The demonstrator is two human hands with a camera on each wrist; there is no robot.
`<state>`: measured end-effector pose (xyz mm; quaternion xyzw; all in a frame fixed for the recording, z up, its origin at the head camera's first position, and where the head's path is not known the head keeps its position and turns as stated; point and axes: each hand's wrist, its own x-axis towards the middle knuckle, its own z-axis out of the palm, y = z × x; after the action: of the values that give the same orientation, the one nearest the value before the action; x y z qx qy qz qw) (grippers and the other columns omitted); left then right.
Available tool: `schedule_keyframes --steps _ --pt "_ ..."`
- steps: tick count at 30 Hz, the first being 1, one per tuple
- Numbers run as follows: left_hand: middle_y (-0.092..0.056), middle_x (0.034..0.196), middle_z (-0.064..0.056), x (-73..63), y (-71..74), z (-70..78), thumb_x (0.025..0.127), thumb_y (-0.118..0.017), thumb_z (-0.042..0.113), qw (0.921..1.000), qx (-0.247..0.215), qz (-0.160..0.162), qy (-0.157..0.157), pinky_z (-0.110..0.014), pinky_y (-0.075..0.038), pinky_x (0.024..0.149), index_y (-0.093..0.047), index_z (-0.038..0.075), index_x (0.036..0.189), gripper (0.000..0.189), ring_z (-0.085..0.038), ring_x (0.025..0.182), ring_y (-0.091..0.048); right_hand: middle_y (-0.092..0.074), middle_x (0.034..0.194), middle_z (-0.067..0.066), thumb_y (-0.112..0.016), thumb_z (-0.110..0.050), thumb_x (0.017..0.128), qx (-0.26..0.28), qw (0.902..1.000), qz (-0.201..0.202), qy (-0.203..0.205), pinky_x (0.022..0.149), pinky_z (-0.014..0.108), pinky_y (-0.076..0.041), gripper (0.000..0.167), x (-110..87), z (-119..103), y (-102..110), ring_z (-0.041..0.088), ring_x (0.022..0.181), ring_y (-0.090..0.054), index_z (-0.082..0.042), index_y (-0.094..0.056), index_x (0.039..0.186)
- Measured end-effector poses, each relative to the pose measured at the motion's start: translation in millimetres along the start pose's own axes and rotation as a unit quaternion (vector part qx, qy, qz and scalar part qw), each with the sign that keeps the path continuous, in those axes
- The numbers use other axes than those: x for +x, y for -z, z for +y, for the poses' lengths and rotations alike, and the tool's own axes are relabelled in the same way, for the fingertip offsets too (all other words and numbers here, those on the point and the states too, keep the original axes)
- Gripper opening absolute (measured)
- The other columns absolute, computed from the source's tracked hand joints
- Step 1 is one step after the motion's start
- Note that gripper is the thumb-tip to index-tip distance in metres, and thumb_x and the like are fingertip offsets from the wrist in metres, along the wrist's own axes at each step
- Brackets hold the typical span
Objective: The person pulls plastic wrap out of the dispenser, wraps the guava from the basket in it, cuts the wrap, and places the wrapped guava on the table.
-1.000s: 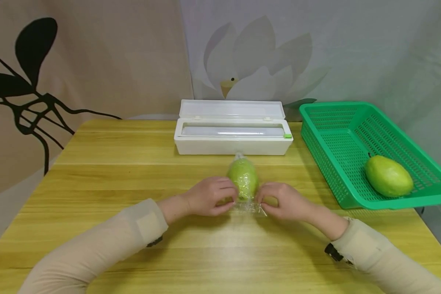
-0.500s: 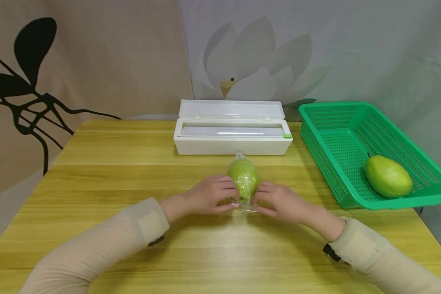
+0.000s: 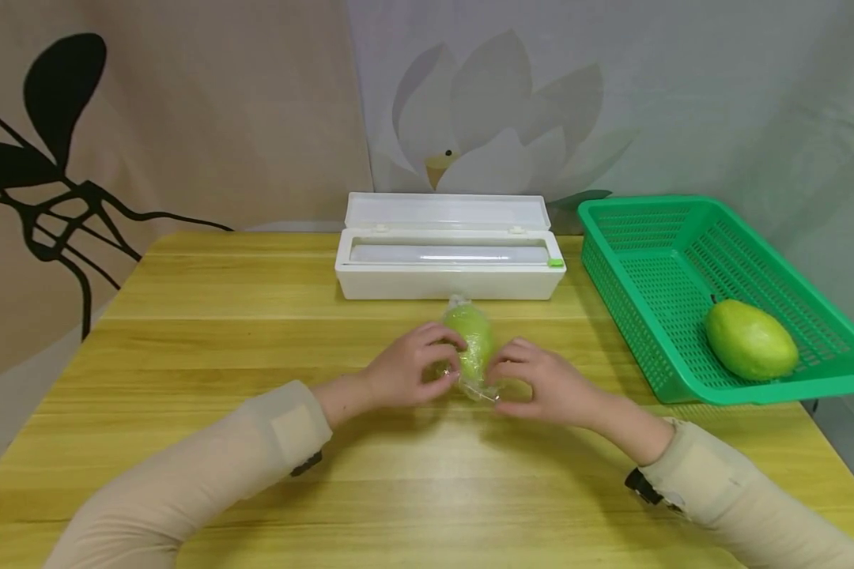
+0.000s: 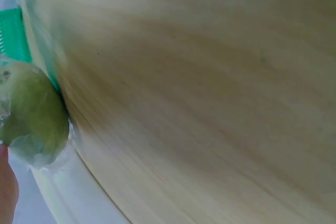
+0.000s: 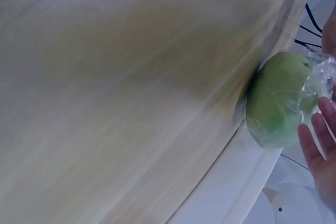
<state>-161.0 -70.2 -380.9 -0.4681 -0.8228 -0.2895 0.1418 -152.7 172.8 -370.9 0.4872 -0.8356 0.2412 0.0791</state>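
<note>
On the table before me lies a green pear (image 3: 470, 341) loosely wrapped in clear cling film (image 3: 475, 389); its far end carries a gathered tuft of film. My left hand (image 3: 414, 365) is on its left side, pinching the film's near edge between thumb and fingers. My right hand (image 3: 546, 381) holds the film at the near right, thumb low and fingers curved beside the fruit. Seen from the right wrist, several fingers (image 5: 320, 129) lie against crinkled film on the pear (image 5: 278, 98). In the left wrist view, only a fingertip (image 4: 6, 182) shows beneath the wrapped pear (image 4: 37, 111).
Just behind the wrapped pear stands a white cling film dispenser (image 3: 448, 283), its lid raised and a roll inside. To the right, a green plastic basket (image 3: 636, 332) holds another pear (image 3: 750, 340). A patterned cloth hangs behind the wooden table (image 3: 256, 348).
The near edge of the film has been drawn up closer to the pear. Both hands have shifted slightly up and the pear has tipped a little left.
</note>
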Motion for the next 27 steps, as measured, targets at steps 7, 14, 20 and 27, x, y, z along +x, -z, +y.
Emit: schedule_keyframes --steps 7,14,20,27 --pt "-0.066 0.105 -0.005 3.2 0.4 2.4 0.078 -0.066 0.007 0.9995 -0.029 -0.003 0.01 -0.027 -0.048 0.097 -0.062 0.009 0.079 0.005 -0.019 0.104 -0.06 -0.061 0.111 0.009 -0.075 -0.011 0.076 0.017 0.9981 0.035 -0.047 0.082 0.034 -0.055 0.01 3.2 -2.6 2.6 0.024 0.103 -0.056 -0.013 -0.065 0.077" --pt "-0.066 0.106 -0.005 3.3 1.3 3.0 0.08 -0.067 0.01 0.9984 -0.046 -0.009 0.031 -0.028 -0.048 0.097 -0.062 0.009 0.079 0.005 -0.019 0.105 -0.06 -0.064 0.115 0.012 -0.073 -0.01 0.079 0.091 0.9879 0.012 -0.124 0.09 0.045 -0.052 0.009 6.8 -4.3 8.1 0.031 0.108 -0.059 -0.013 -0.065 0.078" --pt "-0.066 0.102 -0.005 3.9 0.5 1.5 0.083 -0.065 0.01 0.9978 -0.052 -0.003 0.041 -0.027 -0.05 0.093 -0.064 0.007 0.079 0.006 -0.018 0.101 -0.061 -0.067 0.11 0.012 -0.071 -0.008 0.081 0.112 0.9838 0.001 -0.14 0.089 0.044 -0.052 0.006 11.1 -0.2 10.5 0.031 0.106 -0.062 -0.012 -0.067 0.078" --pt "-0.068 0.094 -0.006 8.8 0.4 0.8 0.081 -0.067 0.006 0.987 -0.105 0.025 0.119 -0.031 -0.052 0.09 -0.064 0.006 0.08 0.004 -0.019 0.092 -0.062 -0.07 0.103 0.01 -0.069 -0.006 0.082 0.151 0.9721 0.004 -0.179 0.084 0.039 -0.055 0.007 17.6 6.7 11.0 0.027 0.103 -0.064 -0.011 -0.069 0.077"
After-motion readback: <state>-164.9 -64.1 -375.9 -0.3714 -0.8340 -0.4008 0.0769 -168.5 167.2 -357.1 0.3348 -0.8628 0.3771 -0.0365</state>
